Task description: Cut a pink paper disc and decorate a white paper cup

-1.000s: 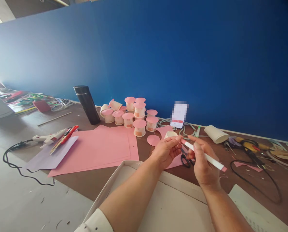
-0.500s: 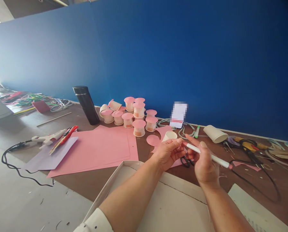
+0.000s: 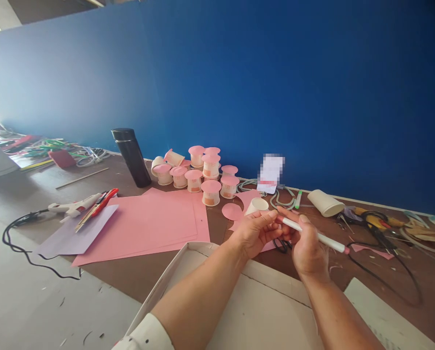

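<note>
A white marker pen (image 3: 332,242) with pink ends slants across the front of me. Its rear part lies in my right hand (image 3: 311,250), with the thumb along the barrel and the fingers curled under. At the pen's pink front end, the thumb and fingers of my left hand (image 3: 255,233) are closed together; they partly hide that end. Just behind my left hand a white paper cup (image 3: 257,205) stands on pink paper. Beside it lies a pink paper disc (image 3: 232,211). Black-handled scissors (image 3: 282,245) are partly hidden below my hands.
Several small cup houses with pink roofs (image 3: 211,187) cluster near the blue partition (image 3: 275,87). A black bottle (image 3: 131,158) stands left of them, behind pink sheets (image 3: 147,221), a glue gun (image 3: 75,206) and a red cutter (image 3: 108,197). A shallow box (image 3: 268,311) sits beneath my forearms.
My right hand and the marker have shifted slightly left and closer to my left hand, and the right index finger has bent in. The tabletop things look unmoved apart from a slight view shift.
</note>
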A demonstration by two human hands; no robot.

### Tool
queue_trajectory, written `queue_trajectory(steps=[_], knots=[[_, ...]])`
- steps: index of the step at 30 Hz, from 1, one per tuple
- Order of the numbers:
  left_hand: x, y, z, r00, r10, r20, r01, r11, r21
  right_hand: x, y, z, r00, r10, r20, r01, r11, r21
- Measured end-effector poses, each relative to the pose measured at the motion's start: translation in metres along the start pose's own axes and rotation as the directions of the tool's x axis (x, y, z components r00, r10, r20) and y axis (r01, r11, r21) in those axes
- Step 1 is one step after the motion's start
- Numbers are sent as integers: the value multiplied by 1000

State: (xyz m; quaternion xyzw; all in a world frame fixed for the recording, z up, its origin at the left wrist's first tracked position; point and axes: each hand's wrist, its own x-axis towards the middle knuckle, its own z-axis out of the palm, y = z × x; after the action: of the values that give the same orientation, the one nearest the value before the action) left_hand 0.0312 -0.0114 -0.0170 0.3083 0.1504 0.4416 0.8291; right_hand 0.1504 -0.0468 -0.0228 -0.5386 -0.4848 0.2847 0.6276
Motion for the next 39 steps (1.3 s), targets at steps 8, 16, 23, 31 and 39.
queue_trajectory(steps=[8,16,23,31,39], knots=[[0,5,3,998,-6,-59,5,1000,-20,3,9,3,1000,-14,1,14,999,46],[1,8,4,963,174,-204,-109,949,297,11,-10,1,974,226,-25,-193,877,440],[5,29,-10,735,501,-456,-222,814,537,37,1,-42,814,572,-104,-280,543,792],[15,34,-36,658,484,-577,1,766,643,47,27,-70,746,666,1,-303,338,891],[18,29,-37,680,467,-565,73,724,686,49,31,-74,732,680,-41,-300,376,877]])
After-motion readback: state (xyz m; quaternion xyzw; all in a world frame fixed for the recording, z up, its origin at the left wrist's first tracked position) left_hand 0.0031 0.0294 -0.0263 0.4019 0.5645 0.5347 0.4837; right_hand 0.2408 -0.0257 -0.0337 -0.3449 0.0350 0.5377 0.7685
